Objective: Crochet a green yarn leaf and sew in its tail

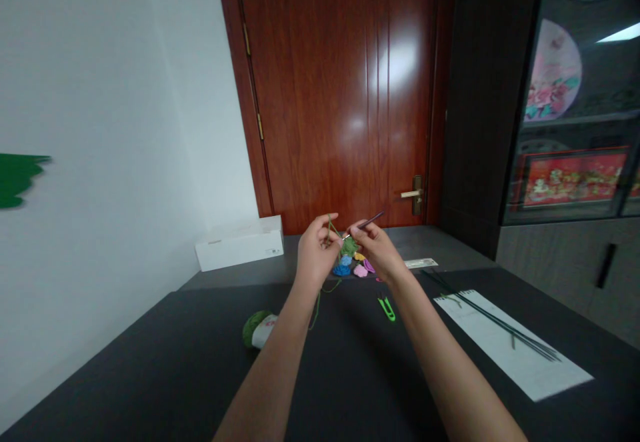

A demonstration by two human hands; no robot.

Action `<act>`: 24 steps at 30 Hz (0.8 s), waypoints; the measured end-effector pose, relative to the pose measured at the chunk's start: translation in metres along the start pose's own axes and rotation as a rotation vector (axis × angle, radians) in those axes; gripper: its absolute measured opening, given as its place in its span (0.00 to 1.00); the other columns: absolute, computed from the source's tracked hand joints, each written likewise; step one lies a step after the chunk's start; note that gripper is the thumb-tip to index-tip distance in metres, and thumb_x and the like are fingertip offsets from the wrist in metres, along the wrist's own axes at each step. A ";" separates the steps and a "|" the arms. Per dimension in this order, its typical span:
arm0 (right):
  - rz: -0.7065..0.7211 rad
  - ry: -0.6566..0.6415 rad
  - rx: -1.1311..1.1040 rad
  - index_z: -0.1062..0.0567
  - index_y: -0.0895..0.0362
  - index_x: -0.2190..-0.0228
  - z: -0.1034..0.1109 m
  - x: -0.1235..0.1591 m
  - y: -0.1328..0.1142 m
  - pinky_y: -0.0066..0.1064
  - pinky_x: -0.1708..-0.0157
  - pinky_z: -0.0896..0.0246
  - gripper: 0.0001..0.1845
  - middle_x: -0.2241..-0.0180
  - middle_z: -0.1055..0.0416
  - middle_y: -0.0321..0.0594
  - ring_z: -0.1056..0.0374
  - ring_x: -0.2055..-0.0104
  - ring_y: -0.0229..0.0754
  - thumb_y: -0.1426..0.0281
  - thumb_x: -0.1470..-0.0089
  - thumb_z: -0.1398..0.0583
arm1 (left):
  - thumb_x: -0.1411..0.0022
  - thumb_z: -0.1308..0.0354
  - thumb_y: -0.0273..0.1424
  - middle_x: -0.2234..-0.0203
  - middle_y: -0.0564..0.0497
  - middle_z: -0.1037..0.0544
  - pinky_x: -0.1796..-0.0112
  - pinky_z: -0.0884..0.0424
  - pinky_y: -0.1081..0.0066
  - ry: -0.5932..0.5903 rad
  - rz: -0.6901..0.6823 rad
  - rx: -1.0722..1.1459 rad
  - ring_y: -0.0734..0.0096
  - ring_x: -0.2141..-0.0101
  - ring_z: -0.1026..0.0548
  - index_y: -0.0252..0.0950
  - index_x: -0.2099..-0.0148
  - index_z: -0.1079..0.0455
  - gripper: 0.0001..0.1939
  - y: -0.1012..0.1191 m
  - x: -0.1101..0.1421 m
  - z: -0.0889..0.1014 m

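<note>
2 bare hands are working above a black tabletop (200, 375), near its far edge. The left hand (318, 247) is pinching green yarn (330, 224) between thumb and fingers, with the strand running up over a raised finger. The right hand (376, 247) is gripping a slender dark-handled hook (371, 221), its tip pointing toward the left fingertips; whether it is passing through a loop is too small to tell. A green skein (254, 329) with a white band is lying left of the left forearm, which is partly hiding it. Around and behind the hands, small blue, pink, yellow and green crocheted pieces (342, 270) are clustering. Green snips (387, 309) are lying just left of the right forearm. Farther right, dark green stems (505, 325) are resting across a white sheet (540, 375). A white box (240, 245) is standing at the far left, beside the wall.
</note>
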State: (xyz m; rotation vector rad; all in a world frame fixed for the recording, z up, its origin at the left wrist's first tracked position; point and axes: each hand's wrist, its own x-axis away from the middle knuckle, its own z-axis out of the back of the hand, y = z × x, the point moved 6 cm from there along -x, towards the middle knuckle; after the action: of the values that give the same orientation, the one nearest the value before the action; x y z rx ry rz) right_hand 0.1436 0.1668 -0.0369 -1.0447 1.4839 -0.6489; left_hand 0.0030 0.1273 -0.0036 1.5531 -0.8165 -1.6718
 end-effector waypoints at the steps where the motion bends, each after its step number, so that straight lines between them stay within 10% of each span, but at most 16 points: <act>1: -0.029 0.009 0.077 0.25 0.56 0.64 0.007 0.002 0.007 0.29 0.67 0.32 0.24 0.66 0.23 0.37 0.30 0.69 0.36 0.48 0.49 0.33 | 0.36 0.36 0.28 0.63 0.49 0.21 0.59 0.24 0.62 -0.011 0.032 -0.008 0.66 0.65 0.22 0.35 0.41 0.30 0.22 -0.008 -0.002 0.000; 9: -0.438 0.125 0.899 0.28 0.57 0.46 0.092 0.060 0.086 0.47 0.51 0.27 0.19 0.46 0.28 0.46 0.27 0.49 0.49 0.63 0.36 0.38 | 0.31 0.40 0.36 0.46 0.42 0.25 0.53 0.23 0.52 -0.021 0.257 0.045 0.56 0.52 0.23 0.35 0.40 0.31 0.20 -0.081 0.010 0.000; 14: -0.524 0.051 1.239 0.28 0.58 0.46 0.092 0.082 0.122 0.47 0.50 0.27 0.20 0.45 0.28 0.47 0.27 0.48 0.49 0.63 0.36 0.38 | 0.31 0.40 0.36 0.46 0.42 0.25 0.54 0.23 0.52 -0.053 0.330 0.134 0.56 0.52 0.23 0.35 0.40 0.31 0.20 -0.121 0.048 0.007; 24: -0.414 -0.123 0.874 0.28 0.57 0.46 0.078 0.072 0.147 0.47 0.51 0.27 0.20 0.45 0.28 0.47 0.27 0.49 0.49 0.63 0.36 0.38 | 0.31 0.40 0.36 0.47 0.42 0.25 0.54 0.23 0.53 -0.358 0.414 0.327 0.57 0.53 0.22 0.35 0.40 0.31 0.20 -0.147 0.075 0.013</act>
State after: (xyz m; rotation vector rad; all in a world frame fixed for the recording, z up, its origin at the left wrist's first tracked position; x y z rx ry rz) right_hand 0.1865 0.1820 -0.2125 -0.6654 0.7205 -1.3435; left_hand -0.0239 0.1463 -0.1653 1.1824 -1.5492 -1.5731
